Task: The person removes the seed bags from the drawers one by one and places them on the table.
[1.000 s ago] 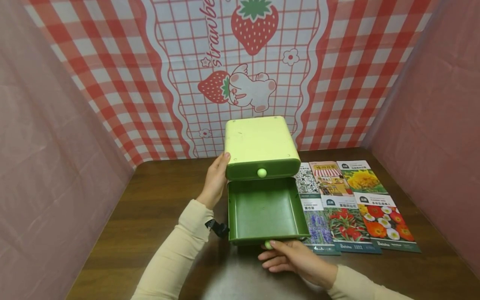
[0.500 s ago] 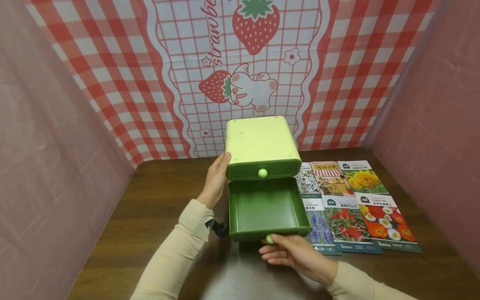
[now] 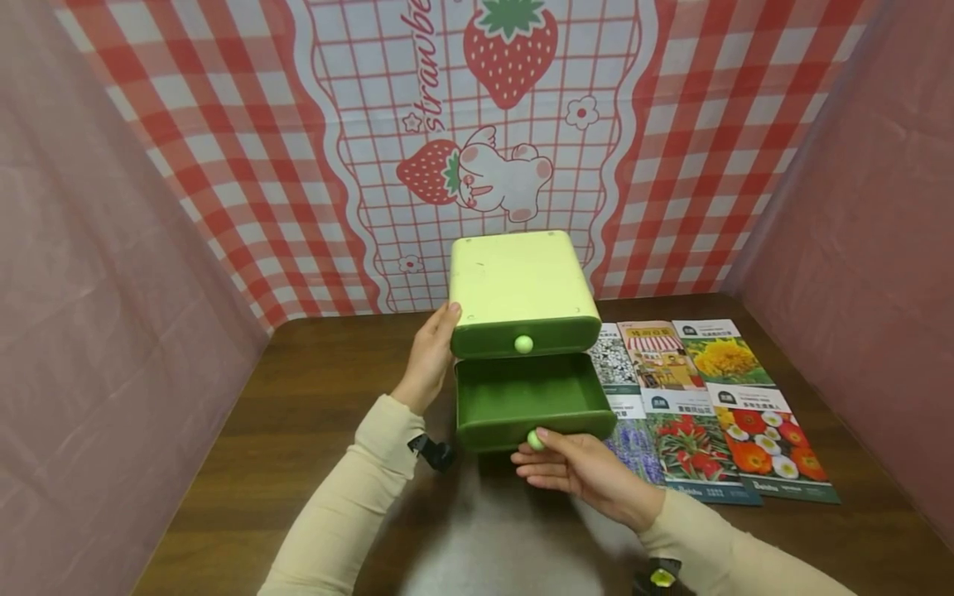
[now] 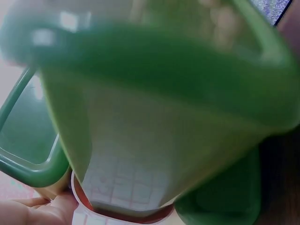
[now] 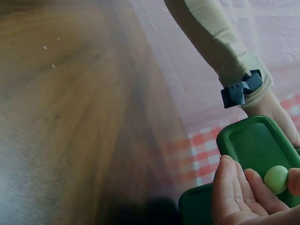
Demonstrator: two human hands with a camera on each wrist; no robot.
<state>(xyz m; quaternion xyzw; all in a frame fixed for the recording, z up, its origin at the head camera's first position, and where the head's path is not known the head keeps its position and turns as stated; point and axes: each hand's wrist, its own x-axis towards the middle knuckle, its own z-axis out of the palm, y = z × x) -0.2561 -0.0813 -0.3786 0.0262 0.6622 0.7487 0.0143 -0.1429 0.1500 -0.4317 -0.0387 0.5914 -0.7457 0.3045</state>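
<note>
A small cabinet with a cream top and two green drawers stands at the middle of the brown table. Its upper drawer is closed. The lower drawer stands partly out and is empty inside. My right hand pinches the pale green knob on the lower drawer's front; the right wrist view shows the knob between my fingers and thumb. My left hand grips the cabinet's left side, thumb at the top front corner. The left wrist view is filled by the blurred green drawer.
Several flower seed packets lie in two rows on the table just right of the cabinet. A strawberry-print checked cloth hangs behind, and pink cloth walls close in both sides. A black strap sits on my left wrist.
My right hand has pushed the lower drawer back toward the cabinet; less of it sticks out now. The left hand has stayed on the cabinet's side.
</note>
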